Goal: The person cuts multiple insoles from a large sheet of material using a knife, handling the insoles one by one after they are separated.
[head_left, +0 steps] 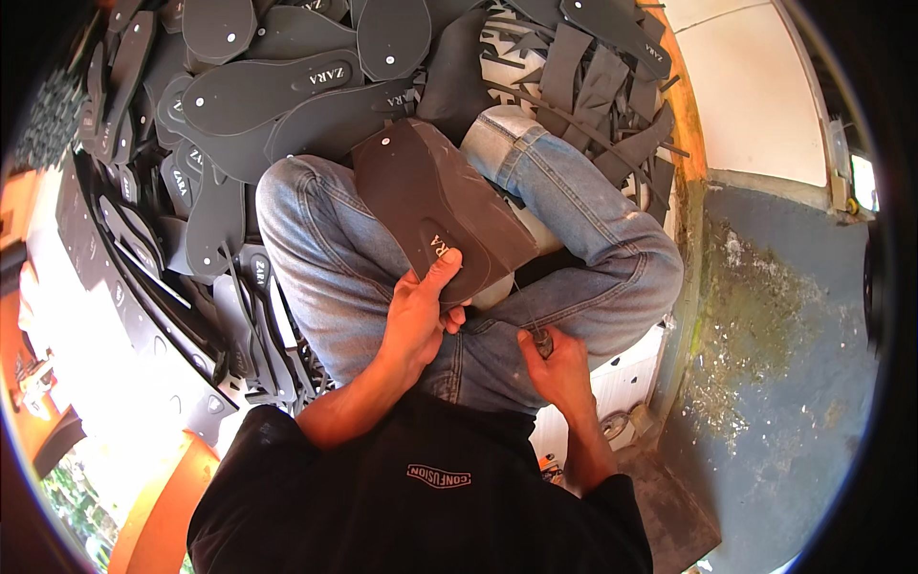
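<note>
Partly hidden tool [544, 342], right hand [560, 367], sheet [435, 187] overlapping left hand [418, 308]

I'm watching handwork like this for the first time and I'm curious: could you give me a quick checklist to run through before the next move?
1. Dark sole sheet held: ok, the left hand grips its lower end, thumb on top.
2. Slim hand tool held: ok, in the right hand.
3. Tool apart from the left fingers: ok, there is a gap between them.
4. Tool away from the legs: not ok, it is held just over the lap of the jeans.
5. Hands gloved: not ok, both are bare.
6. Tool's tip sharp: cannot tell, too small to judge.
</note>
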{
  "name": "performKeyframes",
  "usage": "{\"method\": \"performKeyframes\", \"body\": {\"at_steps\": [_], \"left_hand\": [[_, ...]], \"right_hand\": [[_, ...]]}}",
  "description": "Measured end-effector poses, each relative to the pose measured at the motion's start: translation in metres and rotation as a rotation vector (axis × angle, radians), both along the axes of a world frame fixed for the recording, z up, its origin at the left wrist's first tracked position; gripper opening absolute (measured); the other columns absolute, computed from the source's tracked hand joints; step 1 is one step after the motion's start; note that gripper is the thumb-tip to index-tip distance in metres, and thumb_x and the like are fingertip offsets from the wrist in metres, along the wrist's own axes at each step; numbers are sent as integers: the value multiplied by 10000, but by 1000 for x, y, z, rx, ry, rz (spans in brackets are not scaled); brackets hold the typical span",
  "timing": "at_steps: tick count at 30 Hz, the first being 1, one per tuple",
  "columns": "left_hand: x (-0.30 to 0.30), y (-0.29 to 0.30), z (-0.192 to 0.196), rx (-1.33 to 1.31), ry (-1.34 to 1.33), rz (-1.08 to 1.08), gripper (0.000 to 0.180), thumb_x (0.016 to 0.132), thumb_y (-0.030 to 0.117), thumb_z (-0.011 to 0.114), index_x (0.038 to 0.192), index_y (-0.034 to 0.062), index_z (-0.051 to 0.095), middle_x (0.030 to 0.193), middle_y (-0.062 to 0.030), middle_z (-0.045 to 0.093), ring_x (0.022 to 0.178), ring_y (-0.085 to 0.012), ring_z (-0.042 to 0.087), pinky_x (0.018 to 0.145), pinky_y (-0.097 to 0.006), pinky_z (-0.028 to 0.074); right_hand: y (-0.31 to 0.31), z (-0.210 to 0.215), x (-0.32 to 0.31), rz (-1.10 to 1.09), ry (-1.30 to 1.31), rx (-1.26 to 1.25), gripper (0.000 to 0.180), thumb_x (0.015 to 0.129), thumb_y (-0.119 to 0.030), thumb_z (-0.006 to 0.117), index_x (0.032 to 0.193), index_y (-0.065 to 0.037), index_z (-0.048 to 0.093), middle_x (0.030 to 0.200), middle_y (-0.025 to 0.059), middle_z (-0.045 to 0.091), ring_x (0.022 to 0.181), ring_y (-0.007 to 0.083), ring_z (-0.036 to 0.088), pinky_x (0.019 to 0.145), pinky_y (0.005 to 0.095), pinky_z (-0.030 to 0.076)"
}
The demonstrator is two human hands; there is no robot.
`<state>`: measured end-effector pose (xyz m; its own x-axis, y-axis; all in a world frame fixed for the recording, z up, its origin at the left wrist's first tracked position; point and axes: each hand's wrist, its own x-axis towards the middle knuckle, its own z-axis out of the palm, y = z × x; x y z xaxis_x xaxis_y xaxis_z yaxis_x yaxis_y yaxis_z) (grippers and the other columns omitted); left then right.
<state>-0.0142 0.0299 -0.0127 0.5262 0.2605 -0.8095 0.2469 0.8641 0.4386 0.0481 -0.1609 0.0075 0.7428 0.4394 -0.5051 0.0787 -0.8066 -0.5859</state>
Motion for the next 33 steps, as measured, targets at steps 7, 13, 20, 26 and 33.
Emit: {"method": "performKeyframes", "body": {"at_steps": [7, 13, 20, 26, 33], "left_hand": [[-3, 3, 2, -43, 16, 4, 281, 845, 359, 660, 831, 97, 557, 618, -30, 571, 417, -98, 501, 333, -206, 350], [-15, 11, -4, -35, -21, -17, 292, 827, 342, 686, 868, 82, 560, 670, -19, 587, 473, -80, 536, 313, -175, 339], [-18, 14, -9, 7, -48, 4, 295, 828, 319, 689, 832, 48, 573, 623, -55, 578, 380, -84, 476, 297, -190, 329], [-18, 13, -12, -19, -59, 6, 260, 841, 288, 678, 817, 48, 580, 621, -50, 577, 382, -81, 470, 298, -191, 328], [-17, 13, -13, -42, -68, 26, 237, 849, 270, 669, 836, 47, 589, 635, -55, 585, 384, -82, 471, 302, -188, 332]], "right_hand": [[9, 3, 3, 36, 42, -51, 297, 826, -217, 609, 638, 5, 550, 538, 180, 541, 541, 403, 557, 521, 450, 423], [18, -10, 6, 96, 52, -11, 280, 820, -166, 595, 635, 36, 534, 540, 215, 506, 499, 396, 512, 491, 422, 389], [33, -15, 15, 178, 52, -38, 237, 803, -120, 577, 636, 43, 533, 581, 244, 523, 597, 451, 530, 526, 454, 401], [51, -19, 23, 201, 55, -74, 203, 790, -108, 570, 667, 52, 552, 623, 255, 541, 652, 459, 543, 575, 475, 414], [74, -36, 25, 161, 107, -134, 190, 747, -159, 596, 792, 22, 631, 748, 264, 614, 780, 448, 593, 725, 495, 471]]}}
